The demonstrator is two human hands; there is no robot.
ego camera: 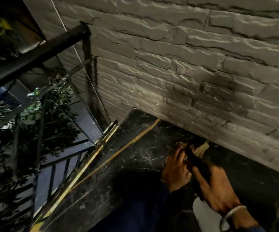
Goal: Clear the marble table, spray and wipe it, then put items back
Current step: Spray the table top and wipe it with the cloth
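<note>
The black marble table (135, 156) with white veins and a thin gold inlay runs along a stone wall. My right hand (219, 191), with a bracelet at the wrist, grips a spray bottle (202, 213) that has a white body and a black trigger head pointing toward the wall. My left hand (175, 171) is just left of the bottle's nozzle, fingers curled close to it. A tan, blurred cloth-like thing (202, 148) lies at the table's back edge beyond the fingers. Motion blur hides whether the left hand holds anything.
A grey rough stone wall (185, 64) stands right behind the table. To the left a black metal railing (35, 52) guards a drop with foliage (55, 114) below. The table's left edge has a gold trim (85, 168).
</note>
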